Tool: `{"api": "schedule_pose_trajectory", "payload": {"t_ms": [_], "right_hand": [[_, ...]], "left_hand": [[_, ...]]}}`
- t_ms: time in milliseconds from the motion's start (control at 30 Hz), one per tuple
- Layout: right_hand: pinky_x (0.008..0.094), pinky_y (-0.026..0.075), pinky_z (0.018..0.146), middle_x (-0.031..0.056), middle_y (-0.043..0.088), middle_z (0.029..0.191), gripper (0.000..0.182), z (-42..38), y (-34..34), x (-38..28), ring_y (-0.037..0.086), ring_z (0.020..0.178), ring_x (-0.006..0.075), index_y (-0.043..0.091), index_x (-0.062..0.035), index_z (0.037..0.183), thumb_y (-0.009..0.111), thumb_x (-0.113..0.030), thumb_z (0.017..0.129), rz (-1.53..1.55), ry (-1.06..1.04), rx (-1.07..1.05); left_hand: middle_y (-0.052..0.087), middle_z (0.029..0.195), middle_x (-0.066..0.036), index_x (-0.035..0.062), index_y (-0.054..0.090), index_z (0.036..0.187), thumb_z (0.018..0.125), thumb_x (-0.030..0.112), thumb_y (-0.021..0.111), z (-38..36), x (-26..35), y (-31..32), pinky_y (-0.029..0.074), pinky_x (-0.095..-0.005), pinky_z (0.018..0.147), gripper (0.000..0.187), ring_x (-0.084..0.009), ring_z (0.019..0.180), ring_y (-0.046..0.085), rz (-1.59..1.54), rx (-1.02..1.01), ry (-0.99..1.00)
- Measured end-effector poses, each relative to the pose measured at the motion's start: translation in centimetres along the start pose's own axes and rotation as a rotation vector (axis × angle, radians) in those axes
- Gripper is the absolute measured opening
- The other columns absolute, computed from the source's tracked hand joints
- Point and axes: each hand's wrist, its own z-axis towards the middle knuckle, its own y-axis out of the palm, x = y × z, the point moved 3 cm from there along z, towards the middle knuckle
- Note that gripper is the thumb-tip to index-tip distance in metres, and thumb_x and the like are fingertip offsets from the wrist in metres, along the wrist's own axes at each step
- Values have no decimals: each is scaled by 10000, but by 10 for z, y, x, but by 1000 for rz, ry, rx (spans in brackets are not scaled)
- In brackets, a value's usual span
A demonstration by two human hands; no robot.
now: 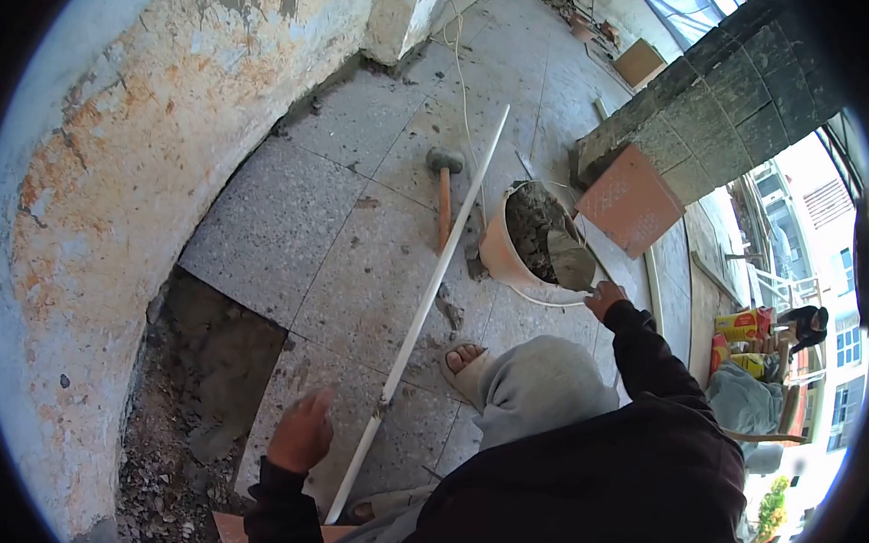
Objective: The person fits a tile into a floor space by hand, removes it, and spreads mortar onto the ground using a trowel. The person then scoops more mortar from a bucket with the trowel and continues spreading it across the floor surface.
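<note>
tiled floor (358, 265), right hand (603, 297) grip closed on trowel (570, 262) in bucket (511, 259), left hand (301, 434) open, empty

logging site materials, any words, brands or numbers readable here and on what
None can be read.
Red and yellow printed bags at the right edge: print too small and blurred.
Orange plastic mortar bucket, wooden-handled rubber mallet, long white straightedge: no markings visible.
</note>
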Motion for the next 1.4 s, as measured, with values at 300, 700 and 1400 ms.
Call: {"api": "schedule_pose_trajectory", "payload": {"t_ms": [300, 700, 1400], "right_hand": [[394, 473, 679, 157, 601, 827, 209, 77, 11, -35, 588, 779, 305, 583, -42, 875, 429, -121, 758, -350, -215, -125], [413, 474, 656, 171, 578, 752, 206, 80, 19, -33, 582, 723, 330, 547, -15, 857, 528, -118, 680, -87, -376, -211], [384, 458, 677, 234, 554, 744, 287, 80, 11, -50, 547, 779, 363, 557, 42, 752, 591, -207, 615, 165, -442, -266]], "left_hand": [[472, 1004, -192, 86, 363, 1169, 684, -5, 477, -22, 29, 10, 397, -407, 762, 507, -365, 903, 472, -54, -168, -311], [478, 986, -158, 107, 413, 1142, 681, -39, 450, 36, 33, -10, 412, -399, 719, 485, -351, 869, 483, 137, -280, -420], [496, 924, -148, 98, 456, 1088, 688, -5, 465, 11, 30, 29, 417, -417, 659, 413, -333, 777, 507, 191, -447, -343]]}}
